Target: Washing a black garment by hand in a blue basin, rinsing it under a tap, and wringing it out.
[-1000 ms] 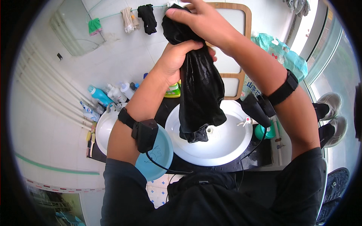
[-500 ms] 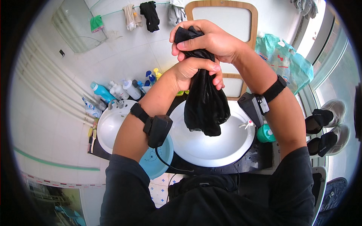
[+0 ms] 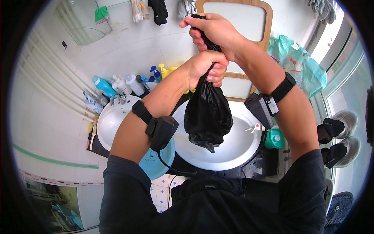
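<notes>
A wet, shiny black cloth [image 3: 208, 117] hangs in a bunch over the large white basin [image 3: 243, 152]. My left hand [image 3: 204, 69] is closed in a fist round its narrow, gathered middle. Just above, my right hand [image 3: 214, 33] is wrapped round the top end, which pokes out a little by the thumb. The two hands touch at the wrist and knuckles. Below my left fist the cloth swells out loosely and tapers to a pointed lower tip. What kind of garment it is, I cannot tell.
Left stands a smaller white sink [image 3: 110, 123], with several bottles [image 3: 136, 85] behind it. A light blue tub [image 3: 159, 158] sits under my left forearm. Right of the basin are a green container [image 3: 275, 138], a teal plastic bag [image 3: 298, 64] and grey shoes [image 3: 346, 123].
Both hands have tightened round the cloth, and the right has twisted and risen slightly. Squeezed narrower between the fists, the cloth hangs a little lower and further left.
</notes>
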Motion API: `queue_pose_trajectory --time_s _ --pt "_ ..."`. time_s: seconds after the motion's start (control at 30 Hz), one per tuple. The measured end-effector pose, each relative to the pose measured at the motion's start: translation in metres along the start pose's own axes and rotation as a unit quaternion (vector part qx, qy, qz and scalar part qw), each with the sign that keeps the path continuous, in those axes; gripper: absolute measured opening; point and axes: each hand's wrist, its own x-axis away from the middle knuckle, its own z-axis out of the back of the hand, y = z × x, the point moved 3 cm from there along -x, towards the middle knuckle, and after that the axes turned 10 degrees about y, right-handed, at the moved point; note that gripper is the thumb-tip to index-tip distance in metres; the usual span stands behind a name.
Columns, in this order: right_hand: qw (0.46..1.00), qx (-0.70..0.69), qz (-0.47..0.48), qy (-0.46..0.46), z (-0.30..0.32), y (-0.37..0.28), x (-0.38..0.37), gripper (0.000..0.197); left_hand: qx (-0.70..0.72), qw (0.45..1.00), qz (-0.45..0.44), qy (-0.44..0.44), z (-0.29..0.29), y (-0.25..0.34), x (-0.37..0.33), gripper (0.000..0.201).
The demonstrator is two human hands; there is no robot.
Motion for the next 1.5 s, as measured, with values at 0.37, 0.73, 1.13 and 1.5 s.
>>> queue_pose_trajectory --time_s 0.37,0.73,1.13,1.5 --pt "0.986 0.133 -0.074 0.074 -0.011 0.006 -0.011 0.021 -0.028 0.994 -0.012 0.106 0.002 -0.008 0.003 0.032" --pt "0.904 0.427 0.025 -0.009 -0.012 0.002 -0.055 0.020 0.012 0.978 -0.090 0.187 -0.001 -0.003 0.008 0.025" --pt "0.960 0.214 0.081 0.158 -0.015 -0.023 0.004 0.030 -0.035 0.919 -0.284 0.271 0.006 0.009 0.029 0.012" --pt "0.914 -0.278 0.061 -0.288 0.014 0.038 0.029 0.062 0.109 0.968 -0.117 -0.191 0.000 0.003 0.032 0.017"
